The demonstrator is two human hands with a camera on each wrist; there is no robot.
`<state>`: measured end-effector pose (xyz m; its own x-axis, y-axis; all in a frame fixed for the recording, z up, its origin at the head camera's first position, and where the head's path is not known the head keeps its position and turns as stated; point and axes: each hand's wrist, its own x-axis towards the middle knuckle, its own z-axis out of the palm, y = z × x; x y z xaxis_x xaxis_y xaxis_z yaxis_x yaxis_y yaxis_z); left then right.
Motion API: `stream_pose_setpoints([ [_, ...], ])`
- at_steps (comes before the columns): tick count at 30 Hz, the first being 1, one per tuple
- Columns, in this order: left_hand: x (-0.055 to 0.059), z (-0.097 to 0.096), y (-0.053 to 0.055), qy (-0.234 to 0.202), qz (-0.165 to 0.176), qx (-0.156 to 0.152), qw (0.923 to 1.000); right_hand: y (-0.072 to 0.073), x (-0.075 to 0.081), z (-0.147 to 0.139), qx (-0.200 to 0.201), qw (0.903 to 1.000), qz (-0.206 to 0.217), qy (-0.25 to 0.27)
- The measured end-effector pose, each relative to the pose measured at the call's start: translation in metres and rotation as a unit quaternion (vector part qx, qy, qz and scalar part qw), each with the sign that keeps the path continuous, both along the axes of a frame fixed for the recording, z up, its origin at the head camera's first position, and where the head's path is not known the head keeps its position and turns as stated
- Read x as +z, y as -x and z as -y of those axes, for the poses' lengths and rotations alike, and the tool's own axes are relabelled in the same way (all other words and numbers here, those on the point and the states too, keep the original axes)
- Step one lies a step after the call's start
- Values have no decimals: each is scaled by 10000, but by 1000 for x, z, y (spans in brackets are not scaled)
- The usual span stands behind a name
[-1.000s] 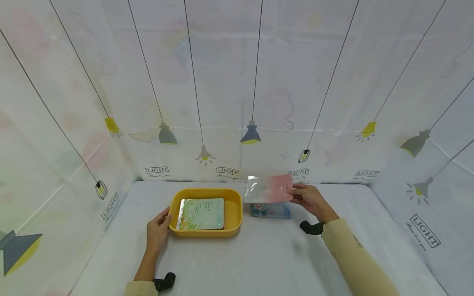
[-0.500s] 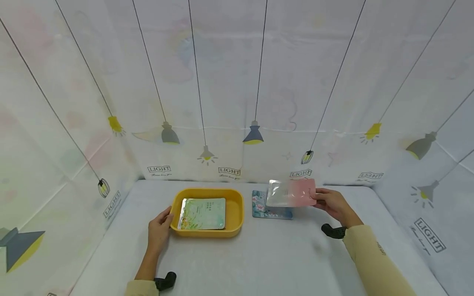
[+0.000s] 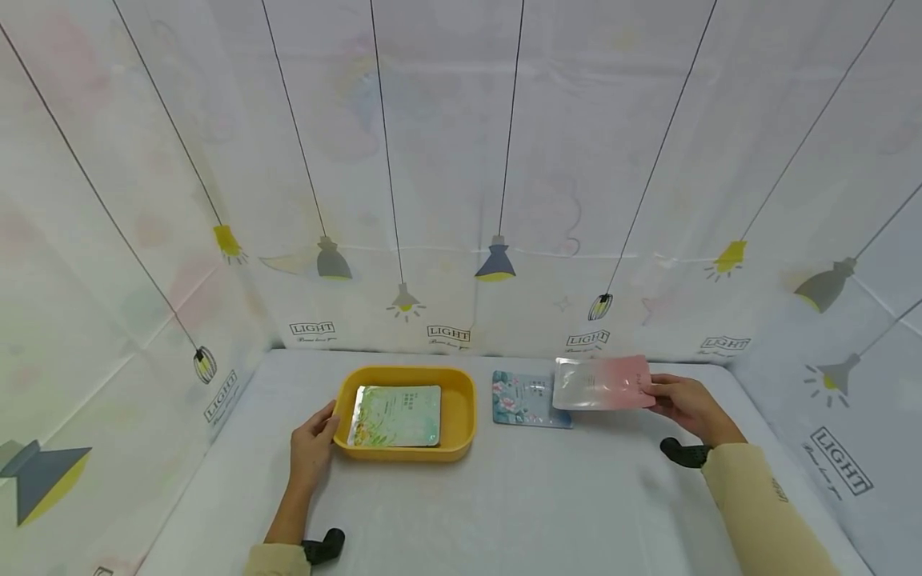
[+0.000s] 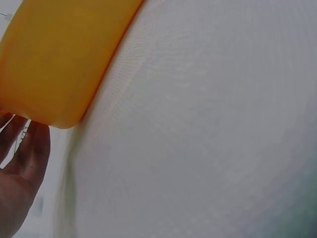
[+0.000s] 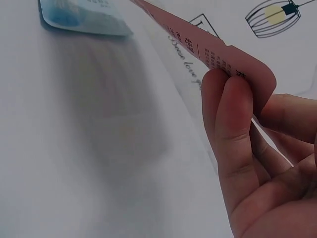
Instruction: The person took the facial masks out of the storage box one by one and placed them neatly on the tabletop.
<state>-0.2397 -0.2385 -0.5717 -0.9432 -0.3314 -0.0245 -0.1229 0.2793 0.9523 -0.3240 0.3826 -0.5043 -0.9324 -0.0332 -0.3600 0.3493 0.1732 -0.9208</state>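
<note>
My right hand (image 3: 687, 404) pinches the pink end of a flat pink-and-silver sachet (image 3: 603, 383), thumb on one face and fingers on the other. In the right wrist view the sachet (image 5: 237, 62) is seen nearly edge-on, raised above the table. Its silver end overlaps a blue floral sachet (image 3: 526, 398) lying on the table. My left hand (image 3: 311, 448) rests its fairly straight fingers against the left end of a yellow tray (image 3: 458, 424). A green floral sachet (image 3: 396, 416) lies inside the tray, toward its left side. In the left wrist view, fingertips touch the tray's end (image 4: 54, 74).
A white-covered table (image 3: 504, 504) holds everything. Behind it and at both sides hangs a white curtain (image 3: 432, 160) printed with lamps. Each wrist wears a black mount, the left mount (image 3: 326, 547) and the right mount (image 3: 683, 454).
My right hand has carried the pink-and-silver sachet to the right, uncovering most of the blue sachet. My left hand and the tray keep their places, with the head view shifting slightly.
</note>
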Motion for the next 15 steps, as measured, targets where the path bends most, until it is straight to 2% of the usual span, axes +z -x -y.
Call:
stream_pose_setpoints([
  [7, 0, -1, 0, -5, -2, -14, 10000, -2, -2, -18, 95, 9996, 162, -187],
  [15, 2, -1, -1, 55, 2, -11, 10000, -2, -4, -26, 13, 9989, 362, -287],
])
